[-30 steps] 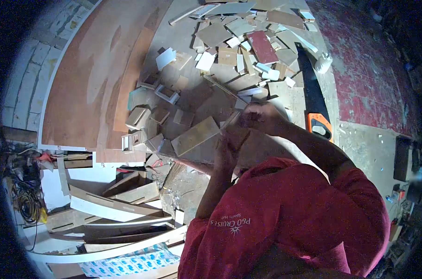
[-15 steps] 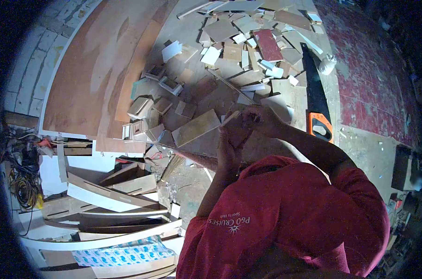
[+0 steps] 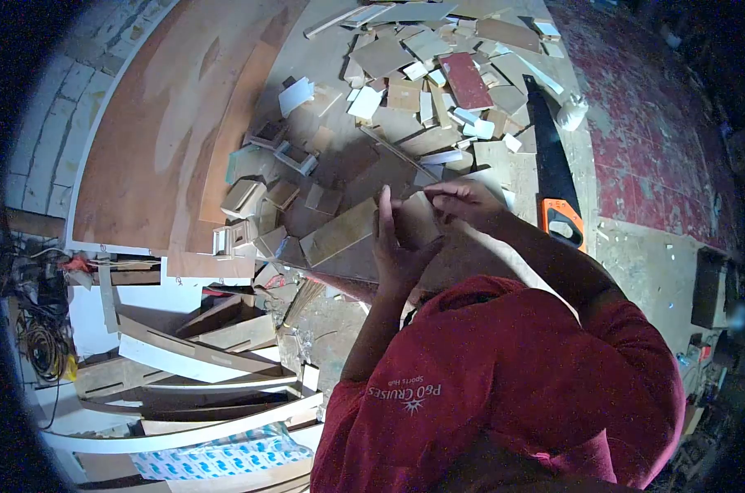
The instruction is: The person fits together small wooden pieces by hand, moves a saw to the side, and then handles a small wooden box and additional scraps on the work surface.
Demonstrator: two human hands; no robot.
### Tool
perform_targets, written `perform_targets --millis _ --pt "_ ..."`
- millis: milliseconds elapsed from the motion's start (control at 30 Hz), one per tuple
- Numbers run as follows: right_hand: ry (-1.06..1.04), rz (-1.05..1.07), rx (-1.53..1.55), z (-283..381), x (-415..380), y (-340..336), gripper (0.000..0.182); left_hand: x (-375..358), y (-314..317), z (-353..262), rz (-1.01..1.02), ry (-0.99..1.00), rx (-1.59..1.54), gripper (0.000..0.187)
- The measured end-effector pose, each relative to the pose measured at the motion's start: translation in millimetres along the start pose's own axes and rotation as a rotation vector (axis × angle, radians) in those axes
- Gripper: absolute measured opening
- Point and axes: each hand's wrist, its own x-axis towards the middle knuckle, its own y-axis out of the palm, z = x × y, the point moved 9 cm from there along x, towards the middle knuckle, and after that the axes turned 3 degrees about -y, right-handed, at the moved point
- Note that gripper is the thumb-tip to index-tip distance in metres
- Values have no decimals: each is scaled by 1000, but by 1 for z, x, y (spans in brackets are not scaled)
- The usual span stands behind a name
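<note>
My left hand (image 3: 401, 251) is at the near edge of the work surface, its fingers around a small wooden block (image 3: 416, 220), thumb and fingers apart on its two sides. My right hand (image 3: 467, 203) is at the block's upper right corner with thumb and fingertips pressed together; what lies between them is too small to make out. Left of my left hand lies a flat rectangular board (image 3: 340, 236). Beyond the hands is a thin wooden strip (image 3: 397, 152).
A handsaw with an orange handle (image 3: 562, 219) lies to the right. Many offcuts, among them a dark red piece (image 3: 466, 80), cover the far part. A large brown sheet (image 3: 155, 123) lies at left, with stacked frame pieces (image 3: 200, 353) below it. A white bag (image 3: 572, 112) stands beyond the saw.
My left fingers have opened out and the block now shows between my hands. My right hand has turned, its fingers stretching further left over the block's corner. The view has shifted slightly.
</note>
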Motion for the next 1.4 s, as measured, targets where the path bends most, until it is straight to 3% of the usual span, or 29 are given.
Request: perform_targets --millis 100,167,300,400,467,500,600,667,700,767,800,867,900,967,1100,1200,1300,1367,1400 --pt "144 26 -256 -13 -6 2 39 2 8 3 45 19 157 107" --pt "-3 -79 -373 -20 -10 -10 38 2 12 3 56 38 245 102" --pt "148 -36 -168 -34 -11 -9 39 -7 20 24 13 70 72 95" --pt "68 -64 -369 -37 -12 -18 43 -18 36 57 95 -91 -95 82" --pt "105 66 -684 -65 -15 -21 44 -27 54 78 278 -308 -170 71" --pt "114 63 -681 -70 -20 -24 44 -35 59 89 285 -313 -173 71" --pt "209 105 -849 -83 -35 -29 37 -65 83 163 283 -290 -83 71" --pt "252 141 -1079 -81 -42 -35 27 -75 105 223 464 -305 358 71" --pt "258 143 -1077 -83 -44 -39 27 -64 97 214 469 -310 356 71" --pt "182 2 -1098 -73 -40 -62 22 -24 66 159 334 -105 190 71" --pt "143 -71 -1109 -67 -38 -76 22 -17 72 188 339 -107 185 71" --pt "142 -152 -1062 -73 -29 -113 21 -6 84 247 169 97 487 69" --pt "145 -156 -1066 -73 -22 -121 21 9 82 237 170 100 482 69" --pt "29 -291 -1069 -54 -8 -137 19 49 61 213 92 -92 306 66" --pt "-14 -332 -1160 -57 16 -159 17 99 53 210 51 -100 405 64" --pt "76 -396 -1291 -86 36 -186 22 131 48 224 37 -203 368 62" --pt "-101 -351 -1425 -32 54 -151 40 164 54 247 -57 -24 543 62" --pt "-132 -408 -1403 -26 74 -157 44 184 53 261 -24 -195 568 64" --pt "-143 -465 -1372 -22 83 -165 48 194 50 262 -37 -192 567 64"
